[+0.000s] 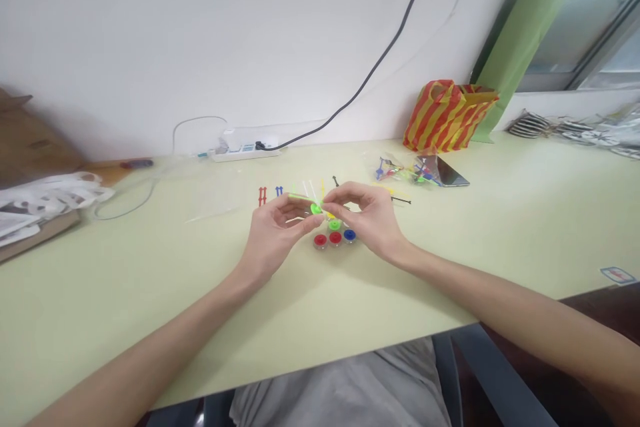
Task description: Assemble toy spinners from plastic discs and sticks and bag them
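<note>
Between my two hands, above the table, is a small bright green plastic disc. My left hand is closed on it with thumb and fingertips, and a thin green strip shows along its fingers. My right hand pinches at the same spot, touching the disc's upper right; what lies inside that pinch is too small to make out. Just below the hands sit several small round pieces: two red ones, a blue one and a green one. Small red arrow-shaped pieces and blue ones lie beyond my left hand.
Plastic bags of colourful parts lie by a dark-screened phone or tablet at the back right. Behind stand a striped bag and a power strip with a black cable. White straps lie left.
</note>
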Demonstrator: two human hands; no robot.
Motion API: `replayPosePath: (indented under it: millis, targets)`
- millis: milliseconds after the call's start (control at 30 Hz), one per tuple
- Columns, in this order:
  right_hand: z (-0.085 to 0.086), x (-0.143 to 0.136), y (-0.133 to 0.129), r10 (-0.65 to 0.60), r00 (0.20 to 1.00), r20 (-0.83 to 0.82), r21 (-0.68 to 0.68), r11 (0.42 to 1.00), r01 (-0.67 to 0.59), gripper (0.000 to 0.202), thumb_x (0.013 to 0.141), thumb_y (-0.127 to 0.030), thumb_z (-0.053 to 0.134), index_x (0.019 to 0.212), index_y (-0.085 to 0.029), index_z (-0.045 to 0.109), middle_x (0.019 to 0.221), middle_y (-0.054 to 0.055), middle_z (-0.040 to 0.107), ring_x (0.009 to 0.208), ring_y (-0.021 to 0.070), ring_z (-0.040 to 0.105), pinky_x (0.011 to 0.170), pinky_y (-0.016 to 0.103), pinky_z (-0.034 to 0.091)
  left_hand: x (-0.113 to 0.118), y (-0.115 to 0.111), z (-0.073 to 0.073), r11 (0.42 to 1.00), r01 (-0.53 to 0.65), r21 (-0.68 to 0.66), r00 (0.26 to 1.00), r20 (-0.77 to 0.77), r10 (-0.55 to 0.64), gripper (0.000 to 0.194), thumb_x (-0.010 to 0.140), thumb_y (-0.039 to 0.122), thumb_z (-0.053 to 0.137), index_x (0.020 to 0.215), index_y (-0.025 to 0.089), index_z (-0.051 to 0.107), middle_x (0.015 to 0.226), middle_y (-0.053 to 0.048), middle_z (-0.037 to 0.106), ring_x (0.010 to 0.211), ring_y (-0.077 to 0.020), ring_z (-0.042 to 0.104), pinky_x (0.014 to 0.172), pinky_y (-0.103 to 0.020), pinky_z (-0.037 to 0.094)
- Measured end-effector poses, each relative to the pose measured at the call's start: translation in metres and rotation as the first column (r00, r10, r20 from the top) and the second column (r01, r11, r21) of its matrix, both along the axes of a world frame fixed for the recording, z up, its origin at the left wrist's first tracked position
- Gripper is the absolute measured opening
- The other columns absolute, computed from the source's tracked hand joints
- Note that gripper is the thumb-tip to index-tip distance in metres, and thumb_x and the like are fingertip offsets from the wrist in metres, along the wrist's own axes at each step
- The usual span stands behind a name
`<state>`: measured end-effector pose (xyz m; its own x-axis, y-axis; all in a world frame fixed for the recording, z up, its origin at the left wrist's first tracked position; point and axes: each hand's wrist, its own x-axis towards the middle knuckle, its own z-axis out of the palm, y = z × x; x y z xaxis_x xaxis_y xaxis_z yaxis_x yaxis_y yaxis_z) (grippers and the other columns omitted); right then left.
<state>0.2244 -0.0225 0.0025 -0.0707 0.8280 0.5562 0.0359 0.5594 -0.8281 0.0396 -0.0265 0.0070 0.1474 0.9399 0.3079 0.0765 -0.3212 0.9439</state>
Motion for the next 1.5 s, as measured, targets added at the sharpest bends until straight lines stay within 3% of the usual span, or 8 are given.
replayPosePath:
  millis: [233,433,667,800,933,1033,1200,1500]
  targets:
    - [-0.002,0.003,-0.002,0.122,0.991,0.053,0.055,0.991,-0.125,0.006,0.088,-0.022,0.075,0.088,-0.021,0.080,0.086,0.004,0.076,0.080,0.0163,0.068,0.072,0.029,0.053,-0.003,0.001,0.001,0.995,0.048,-0.086,0.997,0.070,-0.042,0.032,0.070,0.032,0.092,0.092,0.019,0.072,0.078,-0.003,0.077,0.078,-0.0228,0.075,0.083,-0.039,0.060]
    - [0.001,0.004,-0.003,0.072,0.997,-0.023,0.011,0.997,-0.071,0.005,0.085,-0.022,0.079,0.088,-0.022,0.082,0.085,0.003,0.076,0.077,0.0155,0.068,0.068,0.028,0.054,-0.001,-0.002,0.003,0.994,0.090,-0.060,0.990,0.116,-0.082,0.033,0.067,0.032,0.094,0.085,0.018,0.070,0.085,-0.004,0.078,0.085,-0.0220,0.074,0.082,-0.036,0.060]
    - [-0.001,0.005,-0.001,0.138,0.990,0.008,0.012,0.990,-0.139,0.005,0.086,-0.021,0.078,0.088,-0.023,0.081,0.084,0.003,0.075,0.073,0.0143,0.067,0.064,0.027,0.052,-0.002,-0.003,0.002,0.984,0.144,-0.102,0.982,0.140,-0.129,0.028,0.071,0.030,0.092,0.084,0.018,0.070,0.083,-0.002,0.075,0.078,-0.0203,0.075,0.078,-0.034,0.060]
    - [-0.002,0.006,-0.002,0.077,0.994,0.079,0.161,0.983,-0.089,0.008,0.088,-0.019,0.076,0.090,-0.023,0.082,0.084,0.004,0.074,0.076,0.0156,0.067,0.067,0.029,0.053,-0.001,-0.003,-0.001,0.964,0.232,-0.132,0.958,0.205,-0.202,0.025,0.074,0.029,0.090,0.084,0.017,0.070,0.084,-0.002,0.075,0.078,-0.0199,0.075,0.076,-0.033,0.061]
    - [-0.003,0.006,-0.003,-0.012,0.985,0.174,0.383,0.922,-0.056,0.015,0.090,-0.016,0.072,0.098,-0.024,0.082,0.088,0.005,0.071,0.079,0.0156,0.066,0.069,0.030,0.054,-0.002,-0.001,-0.004,0.930,0.322,-0.176,0.908,0.335,-0.251,0.022,0.082,0.032,0.085,0.083,0.018,0.068,0.084,-0.002,0.076,0.078,-0.0165,0.074,0.081,-0.034,0.061]
    - [-0.005,0.005,-0.005,-0.026,0.979,0.201,0.433,0.899,-0.065,0.015,0.092,-0.020,0.071,0.102,-0.024,0.081,0.091,0.006,0.070,0.081,0.0164,0.067,0.071,0.031,0.055,-0.004,0.000,-0.004,0.919,0.354,-0.174,0.890,0.363,-0.275,0.021,0.082,0.032,0.085,0.083,0.017,0.070,0.086,-0.003,0.077,0.081,-0.0159,0.073,0.083,-0.032,0.060]
    - [-0.003,0.002,-0.011,-0.024,0.974,0.226,0.364,0.929,-0.061,0.009,0.094,-0.027,0.070,0.091,-0.023,0.077,0.090,0.006,0.069,0.079,0.0168,0.066,0.068,0.032,0.055,-0.008,-0.001,-0.004,0.918,0.357,-0.172,0.898,0.334,-0.286,0.026,0.076,0.033,0.089,0.083,0.016,0.071,0.082,-0.006,0.078,0.076,-0.0208,0.074,0.075,-0.037,0.061]
    - [-0.001,-0.004,-0.018,0.076,0.969,0.235,0.256,0.957,-0.137,0.022,0.097,-0.029,0.066,0.077,-0.020,0.067,0.078,0.004,0.066,0.068,0.0141,0.062,0.058,0.027,0.050,-0.011,-0.001,-0.003,0.931,0.313,-0.185,0.922,0.296,-0.251,0.032,0.066,0.032,0.095,0.079,0.015,0.071,0.079,-0.008,0.078,0.069,-0.0212,0.074,0.071,-0.036,0.062]
